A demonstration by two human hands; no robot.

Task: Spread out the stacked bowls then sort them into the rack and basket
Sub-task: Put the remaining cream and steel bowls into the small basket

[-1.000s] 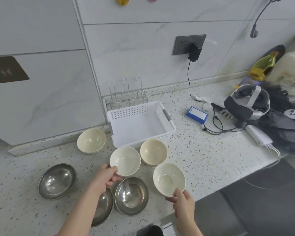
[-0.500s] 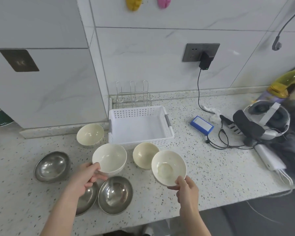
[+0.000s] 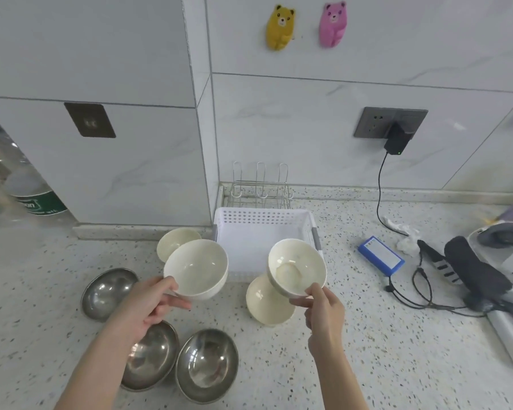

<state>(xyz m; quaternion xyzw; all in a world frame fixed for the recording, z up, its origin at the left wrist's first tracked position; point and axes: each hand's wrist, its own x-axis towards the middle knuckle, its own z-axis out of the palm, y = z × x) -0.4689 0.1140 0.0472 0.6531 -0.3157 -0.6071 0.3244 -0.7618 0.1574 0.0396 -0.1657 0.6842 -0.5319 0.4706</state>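
glossy cream ceramic-looking bowls (image 3: 196,269); shiny metal bowls (image 3: 207,364); matt white perforated plastic basket (image 3: 264,217); thin wire rack (image 3: 259,186); smooth speckled stone-like counter (image 3: 397,350).

- Speckled countertop (image 3: 353,350) carries everything.
- Three steel bowls (image 3: 207,363) lie below and left of the left hand (image 3: 148,306).
- Cream bowl (image 3: 267,303) sits just left of the right hand (image 3: 323,309).
- White basket (image 3: 261,229) and wire rack (image 3: 259,187) stand beyond both hands.

A home kitchen: speckled stone countertop (image 3: 367,365) meeting grey marbled wall tiles (image 3: 293,122), a chrome wire dish rack (image 3: 259,187) at its rear edge, bear-shaped wall hooks (image 3: 280,28).
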